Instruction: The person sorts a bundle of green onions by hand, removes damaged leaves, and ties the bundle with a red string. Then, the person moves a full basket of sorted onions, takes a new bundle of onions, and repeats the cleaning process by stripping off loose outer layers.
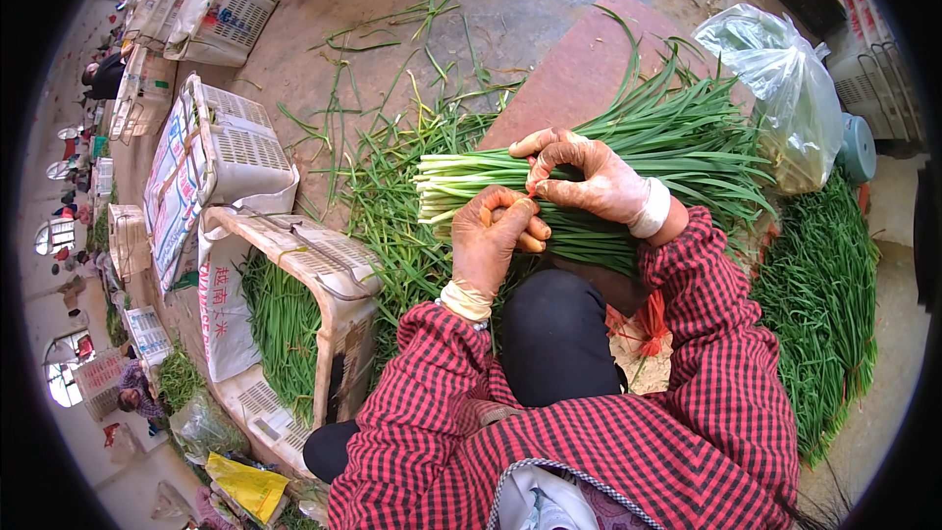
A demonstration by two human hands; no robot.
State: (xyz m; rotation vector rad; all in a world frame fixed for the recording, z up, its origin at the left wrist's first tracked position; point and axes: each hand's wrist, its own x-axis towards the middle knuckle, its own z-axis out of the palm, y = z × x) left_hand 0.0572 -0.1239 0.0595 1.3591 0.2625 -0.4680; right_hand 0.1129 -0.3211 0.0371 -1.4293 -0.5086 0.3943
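A thick bundle of garlic chives (677,157) lies in front of me, pale stem ends to the left and green leaves fanning right. A thin red tie (531,195) shows at its stem part, between my hands. My right hand (587,180), in a thin soiled glove, is closed in a pinch on the tie over the bundle. Gloved too, my left hand (496,236) has its fingers curled at the near side of the stems, closed on the tie; part of its grip is hidden. The bundle's underside is out of sight above my dark-trousered knee (557,339).
Loose chives (407,206) litter the floor beyond and left. A reddish board (559,83) lies under the bundle. White crates (245,142) stand left, one holding chives (280,319). Right are stacked chives (819,304), a clear plastic bag (775,88) and red ties (652,324).
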